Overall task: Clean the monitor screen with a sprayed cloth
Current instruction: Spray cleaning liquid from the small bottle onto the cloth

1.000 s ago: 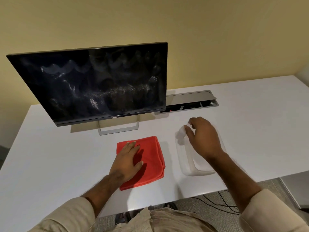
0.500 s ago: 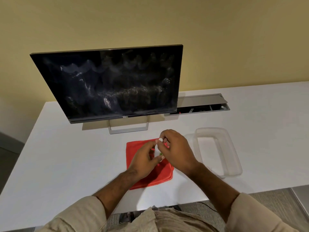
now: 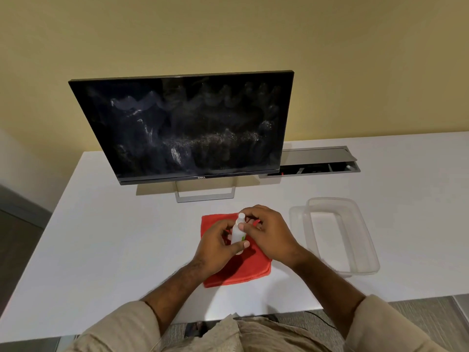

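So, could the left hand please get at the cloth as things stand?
Probably yes: the cloth lies flat right under the left hand, but that hand is holding the bottle with the right hand.

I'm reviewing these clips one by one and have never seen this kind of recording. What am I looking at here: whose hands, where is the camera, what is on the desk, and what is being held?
There is no machine: a person works with two bare hands, and the one picture comes from a camera on that person's head, looking forward and down. On the white desk stands a dark monitor with a smeared, dusty screen. In front of it lies a folded red cloth, and to its right a clear plastic container that looks empty. Behind that is a grey cable hatch set into the desk. Both hands meet over the cloth: the left hand grips a small white spray bottle by its body, and the right hand has fingers at its top.
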